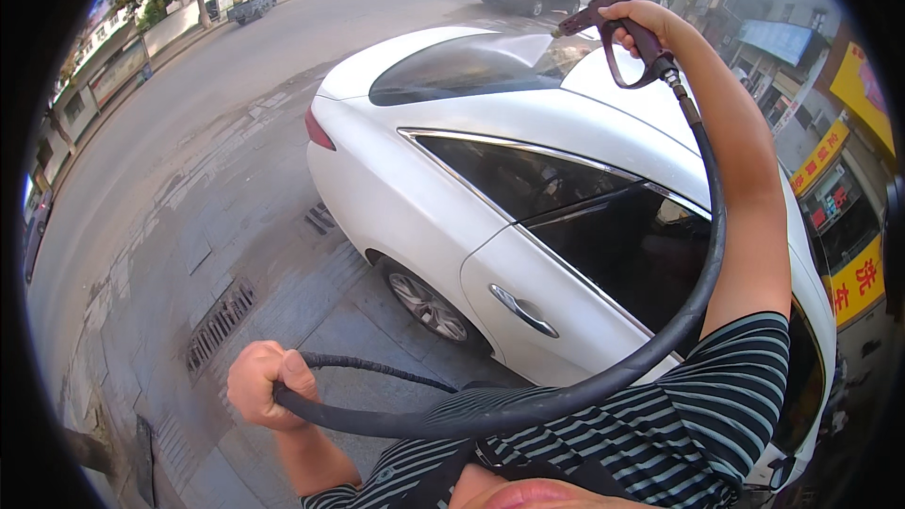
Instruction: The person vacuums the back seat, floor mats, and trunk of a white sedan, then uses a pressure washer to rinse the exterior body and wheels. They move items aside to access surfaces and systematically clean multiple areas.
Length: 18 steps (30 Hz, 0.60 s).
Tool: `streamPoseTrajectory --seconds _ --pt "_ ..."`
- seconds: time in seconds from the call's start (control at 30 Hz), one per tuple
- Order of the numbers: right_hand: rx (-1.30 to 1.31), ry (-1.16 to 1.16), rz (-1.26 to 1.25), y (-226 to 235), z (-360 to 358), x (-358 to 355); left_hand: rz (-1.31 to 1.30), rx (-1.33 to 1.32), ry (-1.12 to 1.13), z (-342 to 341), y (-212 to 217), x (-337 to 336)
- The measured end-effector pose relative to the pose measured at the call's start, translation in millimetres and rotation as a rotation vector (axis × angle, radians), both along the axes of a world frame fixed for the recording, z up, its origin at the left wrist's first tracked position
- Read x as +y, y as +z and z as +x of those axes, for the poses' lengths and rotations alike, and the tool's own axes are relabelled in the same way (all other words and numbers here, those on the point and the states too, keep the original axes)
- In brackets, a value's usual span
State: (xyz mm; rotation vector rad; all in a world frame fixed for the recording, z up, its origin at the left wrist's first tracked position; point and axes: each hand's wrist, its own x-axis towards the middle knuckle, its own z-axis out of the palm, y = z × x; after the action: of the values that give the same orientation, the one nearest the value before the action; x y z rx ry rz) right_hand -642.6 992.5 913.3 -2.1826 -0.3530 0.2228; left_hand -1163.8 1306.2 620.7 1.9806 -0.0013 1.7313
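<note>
A dark red, pistol-shaped metal spray gun [617, 33] is held high over the roof of a glossy white sedan car [528, 179], its nozzle spraying the rear window. The right hand [650, 19] is clenched around its grip. A thick black rubber hose [702, 254] curves down from it to the left hand [264, 385], fisted around it above grey stone pavement [189, 254].

Dark spray gun [617, 33] — looping black hose [603, 377]
</note>
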Motion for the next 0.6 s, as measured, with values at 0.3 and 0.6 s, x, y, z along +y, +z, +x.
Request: streamPoseTrajectory --seconds 0.3,0.6 --pt "-0.236 -0.768 0.155 72.9 117.5 -184.8 0.189 0.259 -0.251 152.7 -29.7 112.5" --pt "-0.136 -0.604 0.218 -20.7 346.5 89.9 0.172 0.418 -0.187 301.2 -39.1 286.4"
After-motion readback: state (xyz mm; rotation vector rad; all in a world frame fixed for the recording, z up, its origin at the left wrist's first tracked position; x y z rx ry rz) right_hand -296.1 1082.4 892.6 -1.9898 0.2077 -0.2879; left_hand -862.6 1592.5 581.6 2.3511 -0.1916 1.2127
